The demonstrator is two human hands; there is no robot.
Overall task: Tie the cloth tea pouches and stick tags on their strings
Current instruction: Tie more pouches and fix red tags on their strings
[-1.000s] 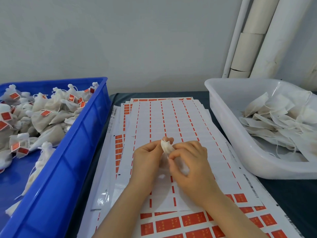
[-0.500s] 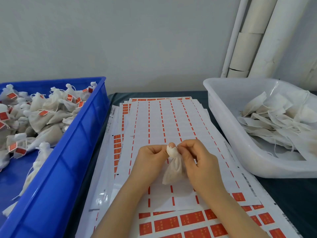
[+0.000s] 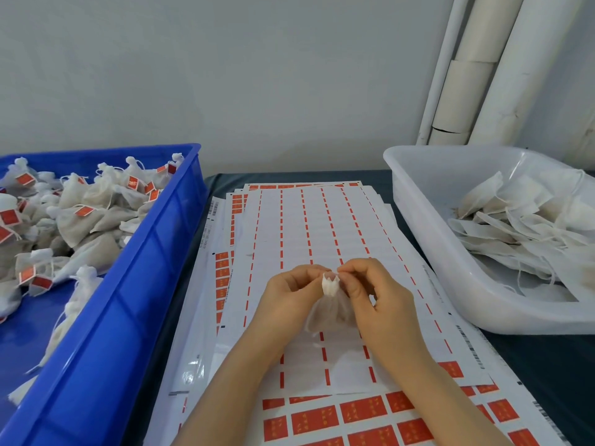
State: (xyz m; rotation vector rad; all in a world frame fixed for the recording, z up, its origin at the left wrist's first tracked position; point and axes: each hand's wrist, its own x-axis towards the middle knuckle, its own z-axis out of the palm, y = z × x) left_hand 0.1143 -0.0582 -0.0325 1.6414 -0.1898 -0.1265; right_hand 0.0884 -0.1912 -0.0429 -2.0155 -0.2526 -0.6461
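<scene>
Dropped free of the palms since a second ago: pouch (image 3: 331, 312) body now hanging below the fingertips, neck cinched into a small white frill, no longer a crumpled wad. Held above the middle of the sticker sheets (image 3: 306, 220), between the two containers.

Close together, left hand (image 3: 286, 297) and right hand (image 3: 383, 304), each pinching the gathered neck from its own side, fingers curled. String too thin to make out here.

Judged to be mid-tie. To do it well:
- Keep the pinch right at the neck so the gathers stay bunched.
- Pull the string ends outward evenly.
- Snug the knot hard against the cloth.
- Leave a free tail long enough to take a tag.
- Avoid squeezing the filled body or letting the frill slip open.

On the left, largest, blue crate (image 3: 122, 317): heaped with tied pouches (image 3: 96, 249), most with a red tag (image 3: 84, 211) stuck on the string. On the right, white tub (image 3: 428, 239): flat, open pouches (image 3: 521, 226) with loose strings, piled toward the right side, bare floor showing at the near corner. Between them on the dark table (image 3: 547, 365), overlapping sheets mostly peeled to white backing with red slivers. Unpeeled stickers (image 3: 363, 410) left only in the near rows and along the left edge.
</scene>
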